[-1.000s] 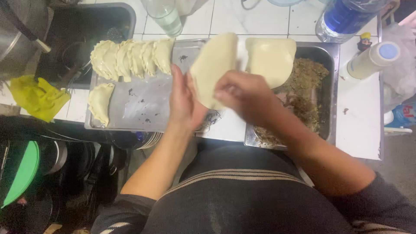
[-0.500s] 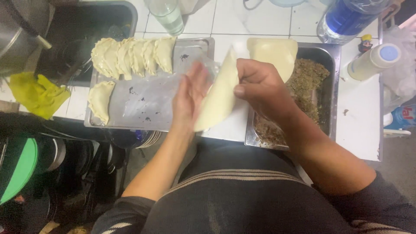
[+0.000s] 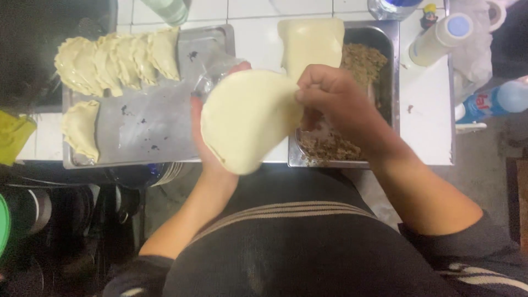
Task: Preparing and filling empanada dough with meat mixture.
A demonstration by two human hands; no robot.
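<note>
A round dough disc (image 3: 247, 118) is held up over the near edge of the white tiled bench (image 3: 258, 33), between a flat metal tray (image 3: 159, 118) and a deep metal pan (image 3: 385, 41). The left hand (image 3: 206, 140) is spread nearly flat behind and under the disc, fingers extended, with a fingertip seen above the disc's rim at 12 o'clock. The right hand (image 3: 335, 102) is closed in a pinch on the disc's edge at 3 o'clock, thumb and fingers pressed on the dough. Ground meat filling (image 3: 357, 60) is noted in the pan, at 3 o'clock of the disc, with a stack of unfilled dough discs (image 3: 311, 44) resting across the pan's far left corner, at 1 o'clock of the held disc. On the tray, a row of folded, crimped empanadas (image 3: 115, 60) is laid overlapping along the far edge, at 10 o'clock of the disc; a single folded empanada (image 3: 81, 129) lies apart at 9 o'clock. A white squeeze bottle with a blue cap (image 3: 437, 39) is recorded lying on the bench at 2 o'clock, beyond the pan.
</note>
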